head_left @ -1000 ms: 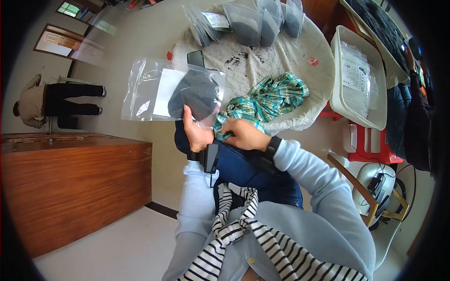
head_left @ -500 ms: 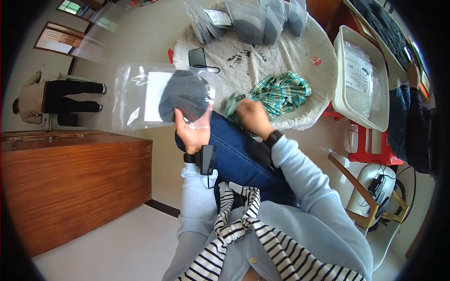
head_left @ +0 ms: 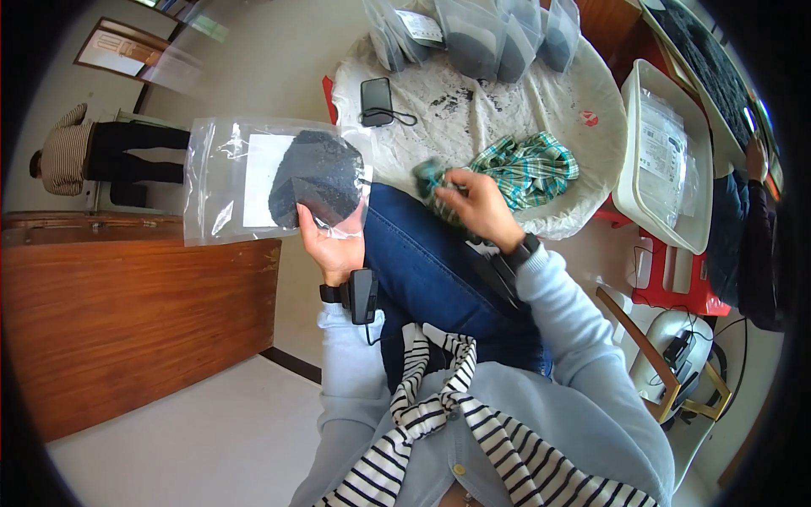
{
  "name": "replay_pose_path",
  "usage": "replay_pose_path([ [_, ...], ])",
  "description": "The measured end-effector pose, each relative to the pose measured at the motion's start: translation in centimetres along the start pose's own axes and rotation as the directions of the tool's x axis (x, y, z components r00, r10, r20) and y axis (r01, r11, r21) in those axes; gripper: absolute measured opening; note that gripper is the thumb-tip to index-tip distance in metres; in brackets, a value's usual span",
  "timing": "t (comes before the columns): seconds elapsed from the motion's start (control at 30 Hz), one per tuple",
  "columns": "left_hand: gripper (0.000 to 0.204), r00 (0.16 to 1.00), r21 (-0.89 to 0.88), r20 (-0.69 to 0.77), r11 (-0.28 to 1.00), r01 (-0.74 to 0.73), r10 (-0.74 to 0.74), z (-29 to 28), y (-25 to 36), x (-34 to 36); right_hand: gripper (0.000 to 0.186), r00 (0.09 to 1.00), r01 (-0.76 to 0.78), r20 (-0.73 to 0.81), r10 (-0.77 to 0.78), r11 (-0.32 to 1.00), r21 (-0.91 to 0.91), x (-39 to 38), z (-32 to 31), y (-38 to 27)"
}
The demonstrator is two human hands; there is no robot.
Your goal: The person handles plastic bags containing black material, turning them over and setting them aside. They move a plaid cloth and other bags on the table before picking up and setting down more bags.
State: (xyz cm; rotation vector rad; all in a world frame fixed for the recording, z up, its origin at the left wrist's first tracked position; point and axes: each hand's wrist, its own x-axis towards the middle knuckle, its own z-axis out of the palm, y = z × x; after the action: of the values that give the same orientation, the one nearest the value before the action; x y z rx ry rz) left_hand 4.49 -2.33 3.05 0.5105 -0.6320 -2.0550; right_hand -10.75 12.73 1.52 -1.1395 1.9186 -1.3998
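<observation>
My left hand [head_left: 334, 245] holds up a clear plastic bag [head_left: 241, 179] by its right edge, out to the left of my knee. Inside the bag sits a folded dark grey cloth [head_left: 318, 176] and a white card. My right hand [head_left: 475, 207] grips the near corner of a green plaid cloth [head_left: 528, 169] that lies crumpled on the round table [head_left: 473, 110], which is covered in white fabric. Both wrists wear dark bands.
Several more filled clear bags [head_left: 473, 34] lie at the table's far edge, next to a black phone [head_left: 377, 91] with a cable. A white tray [head_left: 663, 160] stands to the right, a red stool [head_left: 667, 270] below it. A wooden counter [head_left: 127, 321] is at left; a person [head_left: 93, 156] stands beyond it.
My left hand has lifted the bagged dark cloth away from the table, out to the left. My right hand has moved from the bag onto the plaid cloth and taken hold of it.
</observation>
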Motion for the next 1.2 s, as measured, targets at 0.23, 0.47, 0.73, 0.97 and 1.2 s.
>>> replay_pose_path([
  [0.23, 0.048, 0.997, -0.025, 0.057, 0.998, -0.057, 0.058, -0.2, 0.7, 0.2, 0.011, 0.72, 0.617, 0.514, -0.466, 0.769, -0.168, -1.9, 3.0, -1.7],
  [0.47, 0.049, 0.999, 0.025, -0.004, 0.998, -0.049, 0.049, -0.5, 2.1, -0.8, 0.015, 0.982, -0.065, -0.173, 0.083, 0.993, 0.102, 5.3, -6.4, 3.5],
  [0.73, 0.047, 0.97, -0.083, 0.165, 0.977, 0.196, -0.18, 0.7, -1.2, -1.1, 0.018, 0.976, -0.107, -0.032, 0.215, 0.604, 0.79, 1.2, -11.9, 0.1],
  [0.97, 0.041, 0.935, 0.027, 0.203, 0.957, 0.29, -0.289, 0.8, -5.1, -1.6, 0.026, 0.984, 0.04, -0.088, 0.153, 0.291, 0.956, -0.6, -5.6, -0.4],
  [1.2, 0.049, 0.94, 0.129, 0.137, 0.946, 0.296, -0.312, -0.8, -6.3, -1.5, 0.035, 0.977, -0.025, -0.062, 0.205, 0.398, 0.917, 1.0, -4.9, 2.9],
])
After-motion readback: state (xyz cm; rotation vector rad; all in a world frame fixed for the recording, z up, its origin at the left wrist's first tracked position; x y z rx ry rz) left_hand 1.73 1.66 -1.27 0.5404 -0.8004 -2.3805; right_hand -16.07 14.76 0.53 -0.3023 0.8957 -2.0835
